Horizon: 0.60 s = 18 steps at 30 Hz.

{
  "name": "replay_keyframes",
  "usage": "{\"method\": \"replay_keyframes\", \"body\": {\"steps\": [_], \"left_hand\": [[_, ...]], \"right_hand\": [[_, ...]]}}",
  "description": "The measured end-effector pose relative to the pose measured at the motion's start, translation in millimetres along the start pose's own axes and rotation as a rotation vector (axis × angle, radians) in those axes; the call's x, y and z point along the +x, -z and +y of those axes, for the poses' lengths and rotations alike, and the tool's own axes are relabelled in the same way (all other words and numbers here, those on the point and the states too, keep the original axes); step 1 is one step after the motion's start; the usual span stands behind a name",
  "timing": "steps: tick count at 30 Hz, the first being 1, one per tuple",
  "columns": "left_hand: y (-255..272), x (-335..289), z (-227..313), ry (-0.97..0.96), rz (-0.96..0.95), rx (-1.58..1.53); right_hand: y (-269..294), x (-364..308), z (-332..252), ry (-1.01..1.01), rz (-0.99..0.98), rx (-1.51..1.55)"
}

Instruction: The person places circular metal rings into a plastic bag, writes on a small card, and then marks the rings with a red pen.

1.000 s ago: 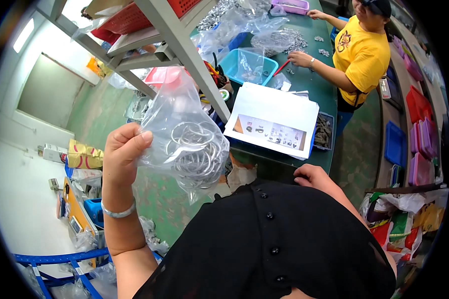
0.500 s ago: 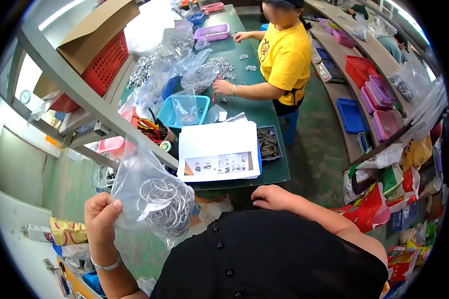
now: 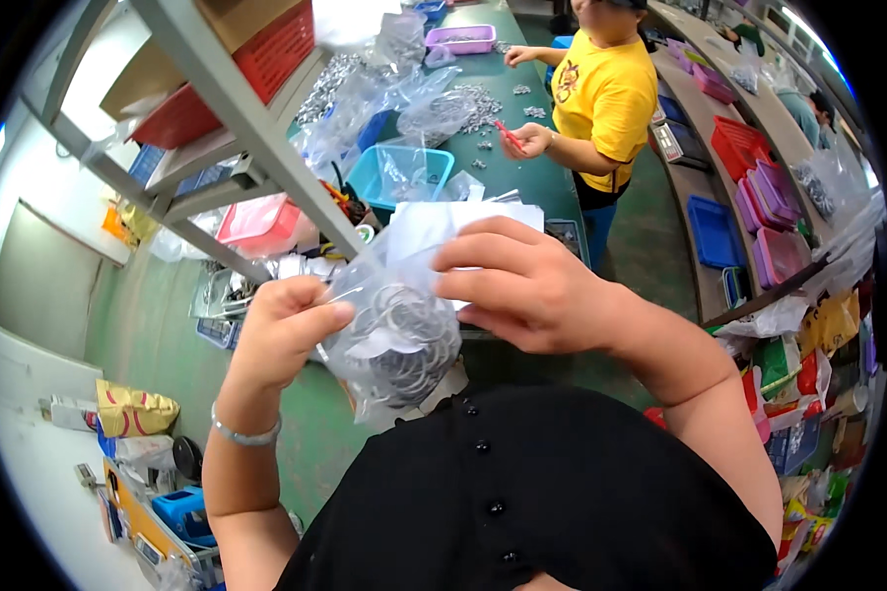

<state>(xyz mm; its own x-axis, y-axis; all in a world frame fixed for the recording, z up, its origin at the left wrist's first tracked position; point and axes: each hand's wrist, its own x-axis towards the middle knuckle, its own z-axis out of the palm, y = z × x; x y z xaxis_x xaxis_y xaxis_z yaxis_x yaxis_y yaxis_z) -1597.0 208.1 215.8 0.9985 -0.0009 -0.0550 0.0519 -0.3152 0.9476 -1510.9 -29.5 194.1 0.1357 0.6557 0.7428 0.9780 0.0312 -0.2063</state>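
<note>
In front of my chest hangs a clear plastic bag with many silver metal rings in its lower part and a white paper slip among them. My left hand is closed on the bag's left edge, thumb against bent fingers. At the bag's upper right is my right hand, its fingers curved and apart, touching or very near the plastic; its thumb is hidden. Behind the bag, a stack of white paper sheets lies on the green table, partly covered by my right hand.
A turquoise bin stands beyond the papers, near loose metal pieces. Across the table a co-worker in a yellow shirt holds a red tool. A grey metal rack rises at left; shelves with plastic baskets line the right.
My right hand has come up from beside my waist to the bag. My left hand and the bag have moved right. The co-worker's hand with the red tool has risen off the table.
</note>
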Motion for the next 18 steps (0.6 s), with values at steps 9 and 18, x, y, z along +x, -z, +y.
{"method": "replay_keyframes", "body": {"steps": [9,18], "left_hand": [[-14,0,-35,0.053,-0.032,-0.437],[-26,-4,-56,0.114,0.038,-0.710]], "right_hand": [[-29,21,-4,-0.107,-0.507,0.185],[-59,37,-21,-0.938,-0.913,0.760]]}}
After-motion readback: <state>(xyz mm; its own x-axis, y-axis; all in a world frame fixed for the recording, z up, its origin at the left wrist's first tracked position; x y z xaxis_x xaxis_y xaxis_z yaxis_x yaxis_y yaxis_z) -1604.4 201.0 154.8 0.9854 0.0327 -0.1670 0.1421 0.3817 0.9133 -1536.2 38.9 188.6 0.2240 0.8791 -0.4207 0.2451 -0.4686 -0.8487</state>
